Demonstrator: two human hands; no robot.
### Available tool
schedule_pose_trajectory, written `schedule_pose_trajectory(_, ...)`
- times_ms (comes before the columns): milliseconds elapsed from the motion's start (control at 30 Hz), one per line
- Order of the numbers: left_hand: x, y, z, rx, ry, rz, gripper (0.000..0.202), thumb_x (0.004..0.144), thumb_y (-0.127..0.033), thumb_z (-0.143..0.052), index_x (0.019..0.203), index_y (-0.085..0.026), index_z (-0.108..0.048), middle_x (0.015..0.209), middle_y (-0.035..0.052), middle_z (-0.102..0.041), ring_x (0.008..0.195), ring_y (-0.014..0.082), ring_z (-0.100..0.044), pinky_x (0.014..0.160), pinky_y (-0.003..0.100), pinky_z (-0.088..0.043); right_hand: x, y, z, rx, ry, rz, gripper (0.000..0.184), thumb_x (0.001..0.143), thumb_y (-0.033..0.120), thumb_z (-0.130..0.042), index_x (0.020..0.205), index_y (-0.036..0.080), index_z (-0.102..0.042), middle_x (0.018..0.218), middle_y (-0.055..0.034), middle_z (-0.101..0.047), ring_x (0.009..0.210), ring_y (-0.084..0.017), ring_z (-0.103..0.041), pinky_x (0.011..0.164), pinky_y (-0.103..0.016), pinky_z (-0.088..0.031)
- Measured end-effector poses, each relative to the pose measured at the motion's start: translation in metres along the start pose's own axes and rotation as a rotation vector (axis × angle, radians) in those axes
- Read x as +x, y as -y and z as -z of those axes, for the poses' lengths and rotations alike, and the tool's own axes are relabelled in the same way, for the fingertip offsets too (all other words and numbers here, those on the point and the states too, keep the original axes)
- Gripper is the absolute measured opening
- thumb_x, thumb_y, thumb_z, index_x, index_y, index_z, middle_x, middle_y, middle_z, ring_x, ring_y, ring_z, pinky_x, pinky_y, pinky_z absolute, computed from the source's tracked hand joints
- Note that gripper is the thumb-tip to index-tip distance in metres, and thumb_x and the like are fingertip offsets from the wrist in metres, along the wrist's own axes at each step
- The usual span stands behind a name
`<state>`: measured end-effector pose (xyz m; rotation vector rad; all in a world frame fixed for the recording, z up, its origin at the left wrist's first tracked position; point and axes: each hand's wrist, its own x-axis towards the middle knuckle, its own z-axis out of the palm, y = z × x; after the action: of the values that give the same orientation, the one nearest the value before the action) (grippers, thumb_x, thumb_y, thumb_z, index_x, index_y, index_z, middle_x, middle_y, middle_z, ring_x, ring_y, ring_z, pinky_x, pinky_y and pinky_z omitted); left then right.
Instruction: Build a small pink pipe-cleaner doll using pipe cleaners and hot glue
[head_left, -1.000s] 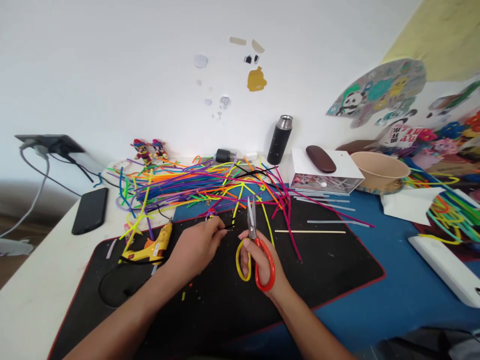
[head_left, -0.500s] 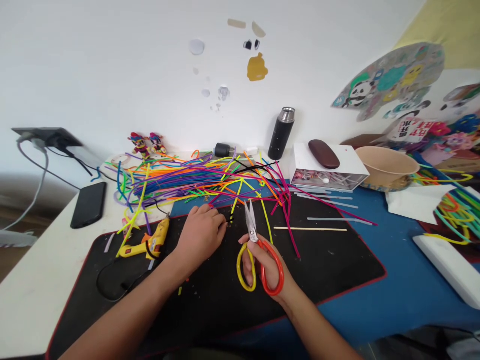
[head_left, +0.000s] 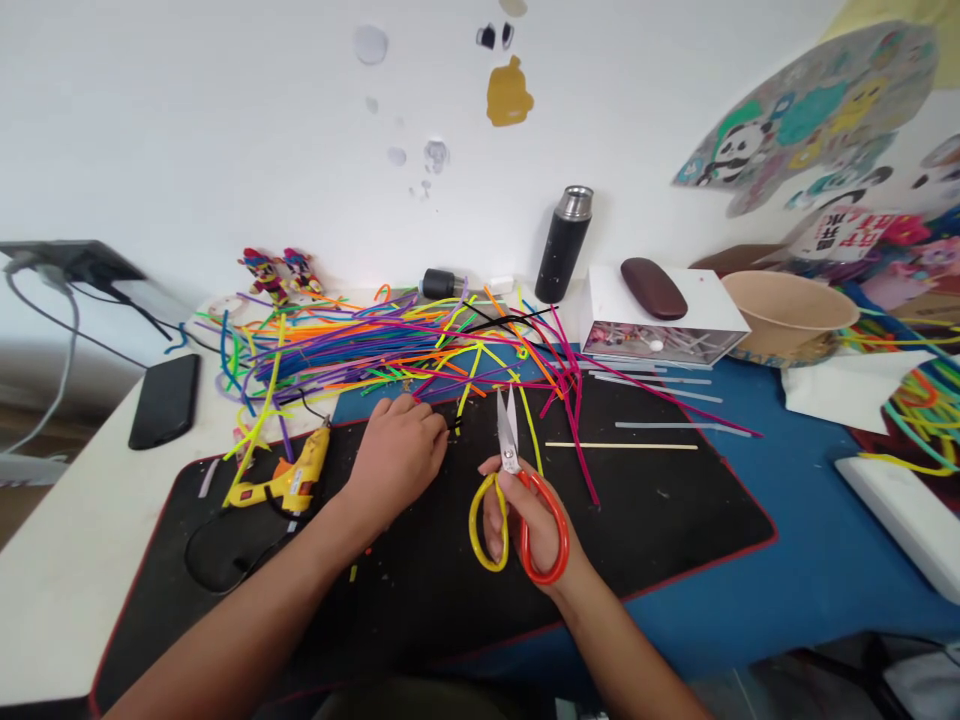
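My right hand point(head_left: 525, 520) grips a pair of scissors point(head_left: 514, 480) with one yellow and one red handle loop; the blades point away from me and are slightly apart. My left hand point(head_left: 397, 455) rests knuckles-up on the black mat point(head_left: 675, 520), its fingers closed on a short black piece point(head_left: 454, 426) that pokes out by the fingertips. What else it holds is hidden under the hand. The scissor tips sit a little to the right of that piece. Just beyond both hands lies a big heap of coloured pipe cleaners point(head_left: 360, 350).
A yellow glue gun point(head_left: 281, 480) with a black cord lies on the mat's left. A phone point(head_left: 163, 400) lies at far left. A black flask point(head_left: 564, 245), white box point(head_left: 660, 325), paper bowl point(head_left: 787, 315) and thin sticks point(head_left: 622, 445) stand behind and right.
My left hand has turned palm-down and pressed onto the mat, hiding the small purple object it held up earlier. The scissors shifted slightly right and the blades opened a little. The view tilted downward.
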<state>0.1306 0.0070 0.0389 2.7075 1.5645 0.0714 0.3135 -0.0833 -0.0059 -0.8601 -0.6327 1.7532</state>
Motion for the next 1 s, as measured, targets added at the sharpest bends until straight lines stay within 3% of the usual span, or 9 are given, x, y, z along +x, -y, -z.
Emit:
schedule_pose_trajectory(433, -0.002, -0.001, 0.0, 0.034, -0.011, 0.0, 0.032, 0.104, -0.024, -0.051, 0.087, -0.018, -0.077, 0.088, 0.0125, -0.075, 0.096, 0.0329, -0.063, 0.082, 0.047, -0.039, 0.002, -0.002, 0.003, 0.056, -0.014, 0.004, 0.039, 0.096, 0.054, -0.073, 0.11, 0.019, -0.065, 0.06, 0.0067, -0.059, 0.038, -0.011, -0.053, 0.039, -0.022, -0.042)
schedule_pose_trajectory(1000, -0.003, 0.001, -0.01, 0.056, -0.109, -0.022, 0.029, 0.102, -0.023, -0.057, 0.081, -0.018, -0.076, 0.082, 0.01, -0.074, 0.089, 0.0316, -0.063, 0.078, 0.046, -0.039, 0.002, -0.004, 0.005, 0.078, -0.015, 0.006, 0.037, 0.097, 0.052, -0.072, 0.111, 0.019, -0.065, 0.059, 0.0071, -0.059, 0.037, -0.011, -0.054, 0.039, -0.022, -0.044)
